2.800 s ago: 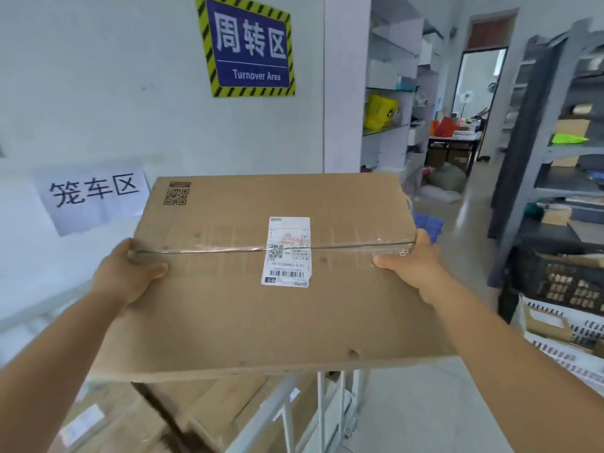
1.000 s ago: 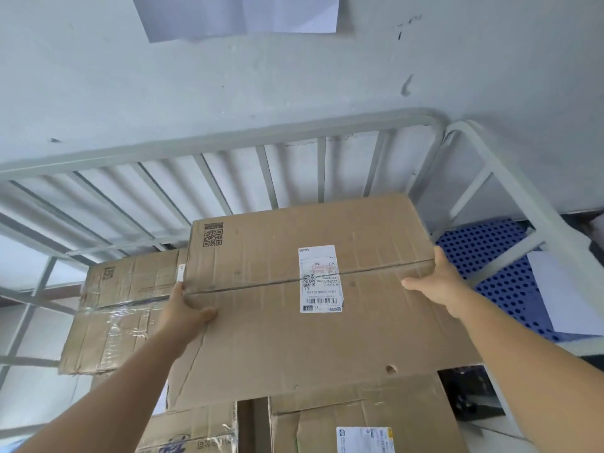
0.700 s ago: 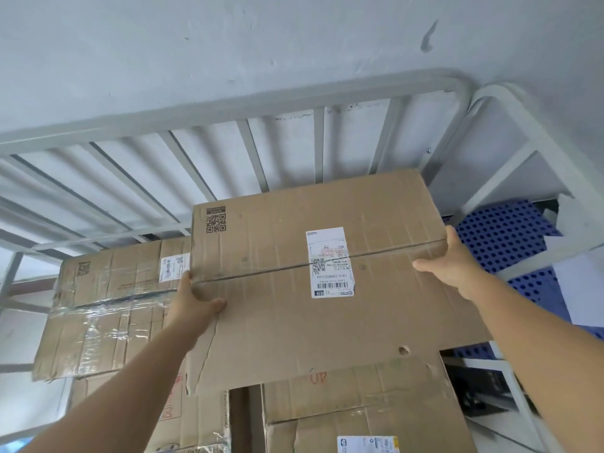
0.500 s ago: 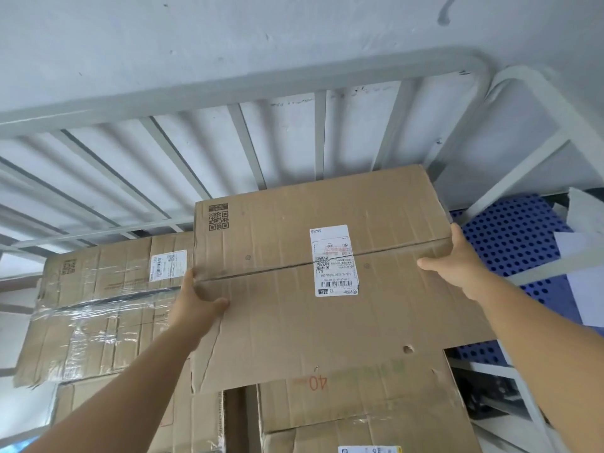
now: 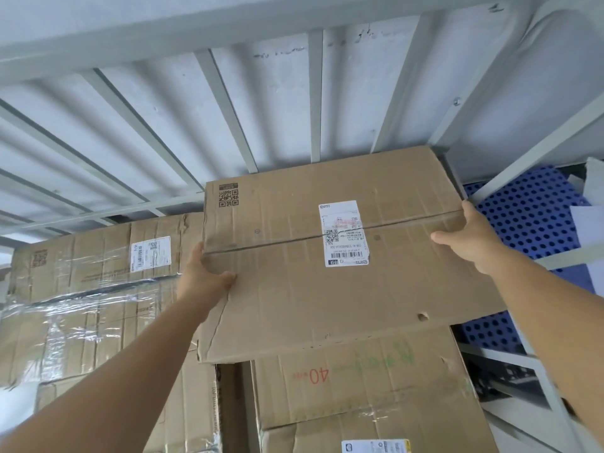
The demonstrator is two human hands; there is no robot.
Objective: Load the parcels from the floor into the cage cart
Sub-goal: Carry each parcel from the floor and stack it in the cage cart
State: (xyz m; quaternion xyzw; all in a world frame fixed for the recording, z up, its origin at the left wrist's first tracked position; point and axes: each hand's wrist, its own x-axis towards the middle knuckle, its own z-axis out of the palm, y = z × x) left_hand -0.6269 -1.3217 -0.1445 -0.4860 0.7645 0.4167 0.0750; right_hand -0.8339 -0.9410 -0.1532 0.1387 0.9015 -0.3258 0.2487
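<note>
1. A pale plastered wall stands behind the grey barred back of the cage cart (image 5: 313, 103), and a blue perforated panel (image 5: 529, 223) shows through the bars on the right.
2. The large flat parcel (image 5: 320, 256) sits in the cart's far right corner, lying over a box marked "40" (image 5: 366, 384) and beside a film-wrapped box (image 5: 88, 289) on the left.
3. The hands are clamped on the parcel's two short sides: the left hand (image 5: 202, 276) hooks its thumb over the top face at the left edge, and the right hand (image 5: 464, 237) grips the right edge with the thumb on top.
4. To finish well, I would keep the parcel level, slide it back until its far edge meets the bars, and square it over the box beneath, since its near edge looks to overhang. Draw the fingers clear only once the weight rests fully, minding the right upright.
5. Compared with half a second earlier, the parcel appears lower and deeper in the corner, and more of the "40" box is uncovered; the grip is unchanged.
</note>
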